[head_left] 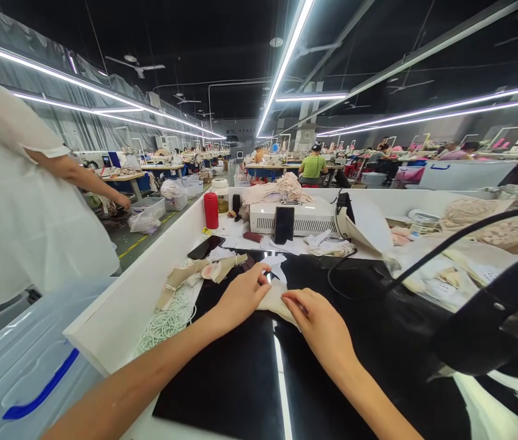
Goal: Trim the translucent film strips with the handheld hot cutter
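A small cream fabric piece [275, 300] lies over the glossy black work surface [235, 379] between my hands. My left hand [246, 292] pinches at its upper left side, thumb and forefinger close together. On the other side, my right hand [320, 321] has its fingertips pressed together at the fabric's right edge. Just beyond the fabric is a white paper piece [276, 264]. Beige fabric scraps [180, 278] and a heap of pale green cord [167, 321] lie to the left of my left hand.
A dark phone [206, 247], a red canister [211, 211] and a white vented box [263, 217] stand at the back. A black cable [424, 260] arches across the right, near a dark machine [483, 311]. A person in white [33, 183] is at the left, beyond the table's white side wall [116, 305].
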A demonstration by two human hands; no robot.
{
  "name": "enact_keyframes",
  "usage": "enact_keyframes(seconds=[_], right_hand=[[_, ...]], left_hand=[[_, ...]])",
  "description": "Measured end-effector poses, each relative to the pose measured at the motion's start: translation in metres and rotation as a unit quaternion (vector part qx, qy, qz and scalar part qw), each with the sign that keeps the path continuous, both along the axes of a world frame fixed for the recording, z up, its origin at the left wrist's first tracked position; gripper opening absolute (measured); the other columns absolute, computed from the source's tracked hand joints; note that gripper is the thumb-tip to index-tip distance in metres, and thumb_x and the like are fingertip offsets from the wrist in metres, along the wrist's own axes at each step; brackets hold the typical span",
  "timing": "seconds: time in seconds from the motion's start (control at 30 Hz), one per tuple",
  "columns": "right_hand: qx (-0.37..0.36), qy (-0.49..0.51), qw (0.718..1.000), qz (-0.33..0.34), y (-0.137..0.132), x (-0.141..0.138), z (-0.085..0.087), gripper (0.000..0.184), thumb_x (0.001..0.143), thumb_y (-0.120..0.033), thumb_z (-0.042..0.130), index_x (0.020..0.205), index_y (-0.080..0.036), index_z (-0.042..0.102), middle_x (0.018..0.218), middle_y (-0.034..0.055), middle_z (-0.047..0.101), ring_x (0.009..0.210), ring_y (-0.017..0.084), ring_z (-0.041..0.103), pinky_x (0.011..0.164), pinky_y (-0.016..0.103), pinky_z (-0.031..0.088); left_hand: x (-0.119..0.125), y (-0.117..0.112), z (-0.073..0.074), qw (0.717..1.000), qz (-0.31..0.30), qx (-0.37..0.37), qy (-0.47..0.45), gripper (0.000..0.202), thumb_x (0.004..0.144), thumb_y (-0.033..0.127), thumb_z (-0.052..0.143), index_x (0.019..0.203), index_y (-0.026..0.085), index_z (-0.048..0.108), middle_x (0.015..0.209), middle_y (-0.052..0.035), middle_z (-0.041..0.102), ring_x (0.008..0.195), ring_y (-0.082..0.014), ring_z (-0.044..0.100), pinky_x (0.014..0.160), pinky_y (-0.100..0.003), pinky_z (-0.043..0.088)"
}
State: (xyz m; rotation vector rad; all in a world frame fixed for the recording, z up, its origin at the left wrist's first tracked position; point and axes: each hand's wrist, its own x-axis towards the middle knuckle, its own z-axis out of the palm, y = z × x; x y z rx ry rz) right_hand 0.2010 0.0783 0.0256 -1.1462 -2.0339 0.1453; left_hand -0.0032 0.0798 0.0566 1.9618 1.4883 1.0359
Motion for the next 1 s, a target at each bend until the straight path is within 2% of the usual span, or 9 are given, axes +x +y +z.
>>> enact_keyframes(seconds=[0.1,0.2,0.43,0.57,0.7,0.77,0.87,0.93,1.0], right_hand=[[0.023,-0.047,0.998,-0.017,0.005,-0.003,-0.007,0.051,0.115,-0.048,0.037,0.095,-0.025,0.078,0.085,0.0060,0.074,0.078,0.024,0.066,0.071,0.037,0.044],[0.045,-0.087,0.995,-0.033,0.006,-0.006,-0.013,0.050,0.115,-0.039,0.036,0.092,-0.024,0.078,0.085,0.0068,0.074,0.077,0.024,0.062,0.070,0.038,0.039],[0.074,-0.147,0.985,-0.052,0.004,-0.009,-0.021,0.039,0.112,-0.026,0.046,0.086,-0.023,0.075,0.081,0.0053,0.072,0.077,0.023,0.062,0.070,0.037,0.035],[0.087,-0.153,0.983,-0.049,0.004,-0.009,-0.022,0.029,0.108,-0.020,0.055,0.086,-0.022,0.074,0.088,0.0059,0.074,0.082,0.024,0.065,0.073,0.037,0.039],[0.111,-0.131,0.985,-0.029,-0.007,-0.006,-0.015,0.024,0.108,-0.019,0.052,0.101,-0.023,0.075,0.113,0.0096,0.077,0.103,0.029,0.070,0.087,0.042,0.050],[0.122,-0.117,0.985,-0.012,-0.018,0.000,-0.010,0.026,0.110,-0.023,0.049,0.108,-0.024,0.074,0.117,0.0097,0.077,0.109,0.029,0.071,0.092,0.044,0.053],[0.145,-0.093,0.985,0.029,-0.041,0.021,-0.003,0.028,0.113,-0.033,0.048,0.109,-0.026,0.074,0.112,0.0075,0.079,0.103,0.026,0.075,0.091,0.043,0.059],[0.174,-0.056,0.980,0.074,-0.056,0.043,-0.004,0.024,0.112,-0.036,0.052,0.106,-0.028,0.074,0.104,0.0047,0.081,0.093,0.023,0.079,0.084,0.039,0.063],[0.171,-0.041,0.978,0.111,-0.069,0.071,-0.015,0.022,0.111,-0.039,0.054,0.107,-0.030,0.074,0.097,0.0015,0.082,0.084,0.020,0.081,0.074,0.032,0.065]], left_hand=[[-0.001,0.008,-0.007,0.997,-0.009,0.021,0.071,0.037,0.098,0.018,0.059,0.134,0.024,0.063,0.101,-0.0014,0.074,0.097,-0.0229,0.071,0.101,-0.039,0.055],[-0.001,0.011,-0.016,0.992,-0.013,0.030,0.123,0.038,0.099,0.016,0.058,0.136,0.023,0.064,0.108,-0.0037,0.076,0.106,-0.0249,0.073,0.105,-0.041,0.054],[0.000,0.011,-0.029,0.981,-0.009,0.037,0.191,0.040,0.101,0.014,0.057,0.140,0.019,0.065,0.111,-0.0066,0.077,0.106,-0.0256,0.074,0.105,-0.043,0.056],[-0.001,0.010,-0.031,0.975,-0.001,0.049,0.217,0.038,0.101,0.014,0.058,0.138,0.021,0.065,0.114,-0.0066,0.076,0.110,-0.0255,0.073,0.105,-0.042,0.056],[-0.003,0.006,-0.027,0.968,0.007,0.070,0.240,0.034,0.101,0.015,0.062,0.135,0.021,0.064,0.125,-0.0084,0.073,0.118,-0.0275,0.070,0.108,-0.046,0.055],[-0.004,0.003,-0.023,0.965,0.012,0.082,0.248,0.033,0.101,0.014,0.063,0.133,0.021,0.064,0.131,-0.0098,0.071,0.124,-0.0291,0.067,0.111,-0.049,0.053],[-0.003,-0.003,-0.016,0.962,0.011,0.100,0.256,0.031,0.103,0.013,0.061,0.132,0.021,0.065,0.134,-0.0103,0.069,0.128,-0.0297,0.065,0.113,-0.050,0.052],[0.001,-0.009,-0.014,0.960,0.000,0.109,0.259,0.030,0.103,0.013,0.060,0.131,0.021,0.066,0.132,-0.0093,0.071,0.127,-0.0289,0.065,0.113,-0.049,0.052],[0.009,-0.017,-0.013,0.958,-0.017,0.116,0.263,0.028,0.104,0.014,0.060,0.131,0.021,0.067,0.129,-0.0088,0.072,0.124,-0.0283,0.067,0.111,-0.048,0.053]])
